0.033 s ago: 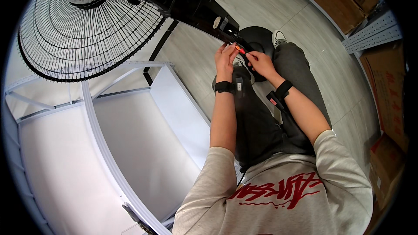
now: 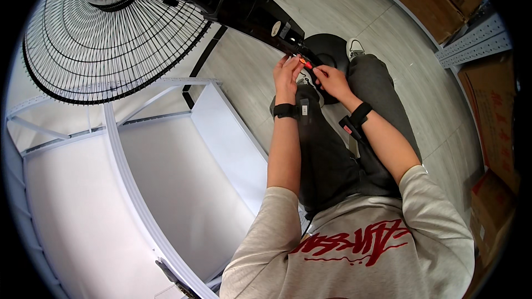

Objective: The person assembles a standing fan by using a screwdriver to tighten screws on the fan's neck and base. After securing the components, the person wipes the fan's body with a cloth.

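Observation:
A tall black floor fan [image 2: 244,11] leans across the upper part of the view, its wire grille [image 2: 127,55] at the left and its round base [image 2: 327,52] between my feet. My right hand [image 2: 333,82] is closed, its thumb and fingers pinching the end of a small red and yellow screwdriver [image 2: 307,64]. The screwdriver's front end points toward the fan's column. Beside it, my left hand [image 2: 286,76] has its fingers bent together against the column's lower edge. What those fingers hold, if anything, is hidden, and so is the screwdriver's tip.
A white metal shelf unit [image 2: 113,160] fills the lower left. Cardboard boxes [image 2: 426,0] sit on a grey perforated rack [image 2: 476,44] at the right. My legs [image 2: 327,149] are bent above the grey tiled floor [image 2: 324,0]. Each wrist wears a black strap.

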### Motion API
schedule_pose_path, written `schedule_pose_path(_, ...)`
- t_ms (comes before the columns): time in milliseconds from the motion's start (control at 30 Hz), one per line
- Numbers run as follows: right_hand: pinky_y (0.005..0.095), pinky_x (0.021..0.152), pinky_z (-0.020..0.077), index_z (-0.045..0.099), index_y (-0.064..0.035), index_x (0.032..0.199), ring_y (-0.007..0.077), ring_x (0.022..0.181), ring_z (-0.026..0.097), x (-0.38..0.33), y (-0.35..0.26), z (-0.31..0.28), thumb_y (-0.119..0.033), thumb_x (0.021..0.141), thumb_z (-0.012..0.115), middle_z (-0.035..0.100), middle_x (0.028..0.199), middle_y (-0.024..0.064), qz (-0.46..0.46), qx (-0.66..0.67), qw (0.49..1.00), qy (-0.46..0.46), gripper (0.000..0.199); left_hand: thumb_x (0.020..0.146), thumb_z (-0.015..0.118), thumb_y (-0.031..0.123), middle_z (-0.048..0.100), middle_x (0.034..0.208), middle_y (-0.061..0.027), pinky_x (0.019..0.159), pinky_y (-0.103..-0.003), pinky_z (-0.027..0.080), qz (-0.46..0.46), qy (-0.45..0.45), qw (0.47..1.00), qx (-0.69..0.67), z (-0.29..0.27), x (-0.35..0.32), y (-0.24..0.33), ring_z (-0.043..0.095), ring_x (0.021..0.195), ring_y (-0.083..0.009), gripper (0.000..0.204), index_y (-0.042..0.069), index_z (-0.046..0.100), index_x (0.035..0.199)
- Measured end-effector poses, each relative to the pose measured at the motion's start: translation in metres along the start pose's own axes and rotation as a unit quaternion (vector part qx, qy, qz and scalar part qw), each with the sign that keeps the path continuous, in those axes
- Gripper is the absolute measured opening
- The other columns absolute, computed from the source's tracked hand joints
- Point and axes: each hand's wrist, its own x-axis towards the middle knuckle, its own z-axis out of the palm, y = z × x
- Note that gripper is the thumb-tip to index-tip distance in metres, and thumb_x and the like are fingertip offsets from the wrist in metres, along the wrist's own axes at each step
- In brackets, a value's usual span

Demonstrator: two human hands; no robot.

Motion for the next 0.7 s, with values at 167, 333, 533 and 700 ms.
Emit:
schedule_pose_path(167,0.0365,0.063,0.0491,0.067,-0.0049,0.098,0.0280,0.066,0.065,0.007,0.015,0.002,-0.032,0.091,0.055,0.066,0.070,0.0108,-0.035,-0.030,0.999,0.023,0.031,0.085,0.061,-0.004,0.062,0.108,-0.0192,0.081,-0.031,0.058,-0.008,-0.002,1.000,0.014,0.003,-0.001,0.003,0.065,0.093,-0.0253,0.046,-0.011,0.039,0.124)
schedule_pose_path(333,0.0371,0.063,0.0490,0.067,-0.0045,0.097,0.0284,0.067,0.066,0.003,0.007,0.003,-0.032,0.091,0.056,0.066,0.070,0.0116,-0.038,-0.023,0.999,0.021,0.030,0.085,0.062,-0.003,0.062,0.108,-0.0192,0.082,-0.031,0.058,-0.002,0.001,1.000,-0.001,0.001,0.000,0.000,0.065,0.093,-0.0250,0.047,-0.011,0.038,0.125)
schedule_pose_path(533,0.0402,0.063,0.0493,0.068,-0.0048,0.096,0.0330,0.068,0.065,-0.006,-0.012,-0.002,-0.031,0.090,0.058,0.065,0.070,0.0153,-0.061,-0.063,0.995,0.049,0.029,0.085,0.062,-0.003,0.062,0.107,-0.0178,0.082,-0.031,0.058,-0.014,-0.002,1.000,-0.014,0.000,0.001,0.001,0.065,0.093,-0.0244,0.047,-0.011,0.039,0.124)
schedule_pose_path(700,0.0435,0.067,0.0500,0.069,-0.0046,0.097,0.0377,0.075,0.064,-0.008,-0.020,-0.007,-0.030,0.089,0.059,0.065,0.077,0.0193,-0.090,-0.110,0.988,0.068,0.028,0.085,0.063,-0.002,0.061,0.106,-0.0176,0.082,-0.031,0.058,-0.030,-0.008,0.999,-0.024,0.004,-0.002,0.003,0.065,0.092,-0.0246,0.047,-0.011,0.039,0.125)
